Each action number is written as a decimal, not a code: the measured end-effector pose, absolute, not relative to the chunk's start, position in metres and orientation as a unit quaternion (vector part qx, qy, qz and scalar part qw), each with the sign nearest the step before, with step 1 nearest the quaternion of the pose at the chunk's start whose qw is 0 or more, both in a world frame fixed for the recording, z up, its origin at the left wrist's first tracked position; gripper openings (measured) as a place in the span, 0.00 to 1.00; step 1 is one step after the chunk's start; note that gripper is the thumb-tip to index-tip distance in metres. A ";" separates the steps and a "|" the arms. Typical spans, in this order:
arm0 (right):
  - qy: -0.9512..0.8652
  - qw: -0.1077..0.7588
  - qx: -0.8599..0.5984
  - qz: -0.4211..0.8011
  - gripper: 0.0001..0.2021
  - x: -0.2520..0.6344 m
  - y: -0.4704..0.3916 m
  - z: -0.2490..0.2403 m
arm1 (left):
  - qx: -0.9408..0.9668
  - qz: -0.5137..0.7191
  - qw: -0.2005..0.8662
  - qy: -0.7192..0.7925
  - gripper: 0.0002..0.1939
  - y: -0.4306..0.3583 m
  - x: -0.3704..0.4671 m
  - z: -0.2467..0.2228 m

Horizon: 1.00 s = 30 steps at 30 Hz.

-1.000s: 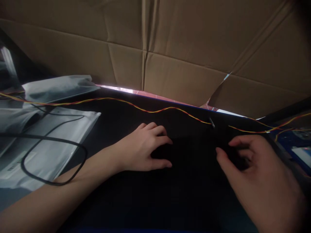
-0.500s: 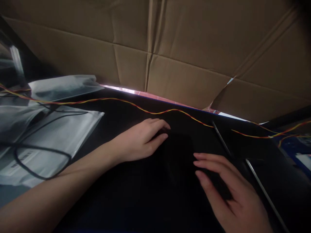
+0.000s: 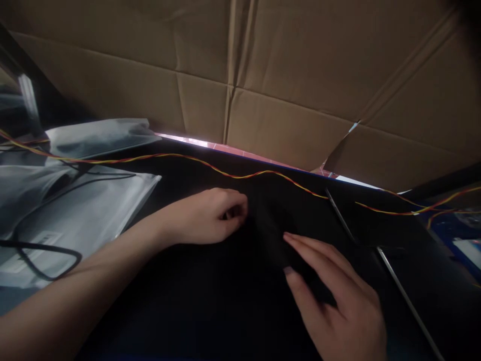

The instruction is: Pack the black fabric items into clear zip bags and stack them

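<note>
My left hand [image 3: 210, 215] is closed near the middle of the black surface [image 3: 210, 301], thumb and fingertips curled together. Whatever they may pinch is lost in the dark. To its right is a faint dark, soft-looking thing [image 3: 271, 230], hard to tell from the black beneath it. At its right edge is my right hand [image 3: 338, 306], thumb and fingers stretched out and apart, tips at or very near the dark thing. Whether they touch it I cannot tell.
Brown cardboard [image 3: 293, 65] stands along the back edge. A twisted red-yellow wire [image 3: 165, 155] crosses in front. Pale plastic bags [image 3: 101, 200] and a black cable [image 3: 48, 245] lie left. Two thin shiny-edged strips [image 3: 408, 301] lie right, near a blue tray [image 3: 451, 235].
My right hand has moved left, closer to my left hand. My left hand has shifted slightly left, and its thumb and fingers have closed together.
</note>
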State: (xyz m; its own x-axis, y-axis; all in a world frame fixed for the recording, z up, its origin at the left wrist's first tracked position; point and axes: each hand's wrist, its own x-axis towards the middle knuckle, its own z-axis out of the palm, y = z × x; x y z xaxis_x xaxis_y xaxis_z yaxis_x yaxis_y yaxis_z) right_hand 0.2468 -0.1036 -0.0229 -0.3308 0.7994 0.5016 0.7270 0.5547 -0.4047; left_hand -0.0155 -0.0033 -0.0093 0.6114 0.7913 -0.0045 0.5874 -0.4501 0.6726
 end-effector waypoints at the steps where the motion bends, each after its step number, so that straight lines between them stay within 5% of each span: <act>1: -0.825 0.334 -0.453 0.049 0.19 0.244 -0.105 -0.022 | 0.834 0.142 0.350 0.402 0.03 -0.004 -0.020 -0.006; 6: -0.897 0.254 -0.359 0.051 0.15 0.229 -0.108 -0.023 | 0.826 0.103 0.402 0.381 0.24 -0.003 -0.039 0.004; 12: -0.921 0.203 -0.328 0.055 0.18 0.230 -0.111 -0.028 | 0.855 0.299 0.225 0.359 0.06 -0.012 -0.005 -0.004; 20: -0.835 0.334 -0.423 0.112 0.20 0.261 -0.105 -0.013 | 0.924 0.165 0.111 0.326 0.23 -0.030 0.015 -0.048; 26: -0.918 0.225 -0.319 0.067 0.15 0.233 -0.102 -0.019 | 0.926 0.144 0.082 0.339 0.29 -0.021 0.001 -0.031; 30: -0.913 0.221 -0.335 0.068 0.16 0.229 -0.111 -0.033 | 0.835 0.176 0.023 0.521 0.22 -0.039 -0.039 0.001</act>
